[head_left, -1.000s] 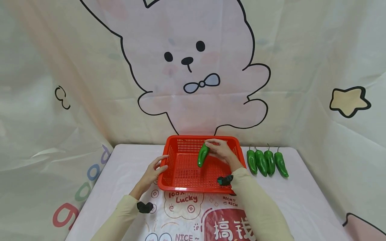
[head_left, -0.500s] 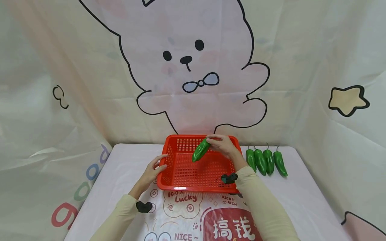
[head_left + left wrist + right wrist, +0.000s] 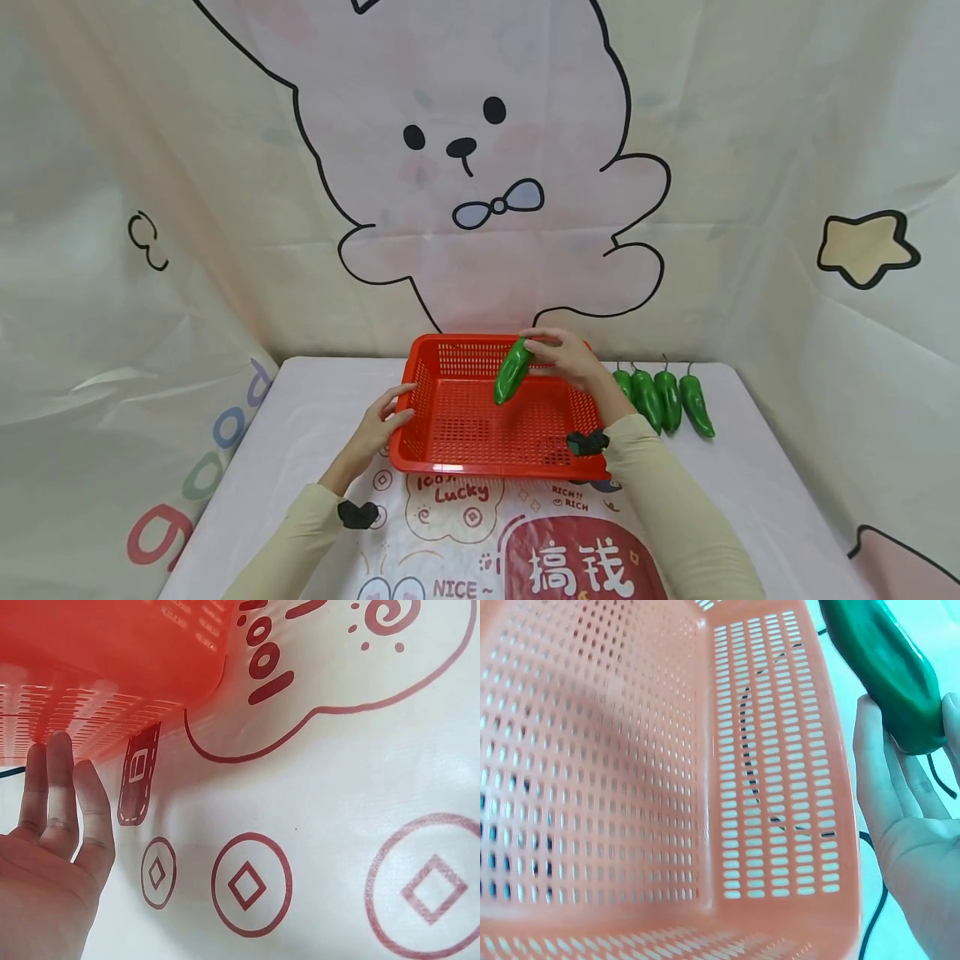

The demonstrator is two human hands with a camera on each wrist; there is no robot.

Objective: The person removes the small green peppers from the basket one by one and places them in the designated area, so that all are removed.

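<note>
A green chili pepper hangs tilted over the back of the red plastic basket, its lower end pointing down and to the left. My right hand pinches it at the stem end, between thumb and fingers. In the right wrist view the pepper is beyond the basket's rim, with a thin dark stem by the palm. My left hand is at the basket's left side, its fingers fairly straight. Up close, the left wrist view has these fingers right at the slotted outer wall of the basket.
Several more green peppers lie in a row on the white table to the right of the basket, partly behind the right forearm. A cloth wall with a cartoon bear rises behind the table. The tablecloth has red printed drawings.
My right hand has moved a little back and to the right with the pepper. The pepper swung flatter, then steeper again. My left hand has stayed at the basket's side.
</note>
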